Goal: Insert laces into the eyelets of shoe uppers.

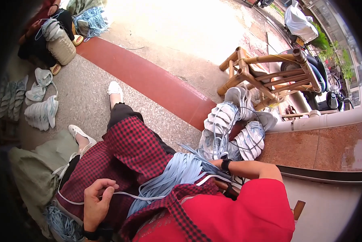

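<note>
My left hand (97, 203) is over the checked apron on my lap, its fingers curled around a white lace (144, 198). The lace runs right across my lap and, on the other side of the hand, up toward my left shoe. A thick bundle of light blue laces (164, 177) drapes over my thigh. My right hand (216, 163) reaches to the far end of this bundle, close to a pile of white and blue shoe uppers (219, 127); its fingers are hidden. A dark band is around each wrist.
A bamboo stool (269, 74) lies tipped beside the uppers. More stacked uppers (42, 113) are on the floor at left. Green cloth (36, 169) and blue laces (64, 222) are by my left leg. Another person's hand (52, 9) and more laces (90, 22) appear at far left.
</note>
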`<state>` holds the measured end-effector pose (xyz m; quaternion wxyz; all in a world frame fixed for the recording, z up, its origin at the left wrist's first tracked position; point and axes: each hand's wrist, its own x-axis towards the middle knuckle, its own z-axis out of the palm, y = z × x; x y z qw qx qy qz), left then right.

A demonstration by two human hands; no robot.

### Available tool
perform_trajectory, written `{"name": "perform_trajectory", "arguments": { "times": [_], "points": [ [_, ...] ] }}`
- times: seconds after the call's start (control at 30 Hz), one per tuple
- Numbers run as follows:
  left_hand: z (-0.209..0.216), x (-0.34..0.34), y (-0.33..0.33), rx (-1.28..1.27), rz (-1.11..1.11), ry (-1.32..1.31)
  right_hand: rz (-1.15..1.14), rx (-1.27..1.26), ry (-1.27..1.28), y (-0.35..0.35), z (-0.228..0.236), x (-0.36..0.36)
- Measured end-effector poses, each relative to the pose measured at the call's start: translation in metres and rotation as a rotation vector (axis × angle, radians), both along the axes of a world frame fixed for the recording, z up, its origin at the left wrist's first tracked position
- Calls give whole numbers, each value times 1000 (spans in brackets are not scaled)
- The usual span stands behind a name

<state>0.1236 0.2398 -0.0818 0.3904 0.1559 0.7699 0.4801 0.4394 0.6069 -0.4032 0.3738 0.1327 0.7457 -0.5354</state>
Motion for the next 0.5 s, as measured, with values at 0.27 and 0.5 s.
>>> {"name": "perform_trajectory", "arguments": {
  "times": [0.27, 0.5],
  "points": [
    [14, -15, -9, 82, -87, -167, -760, 318, 57, -15, 103, 16],
    [127, -81, -33, 169, -318, 334, -271, 506, 145, -9, 207, 11]
  ]
}}
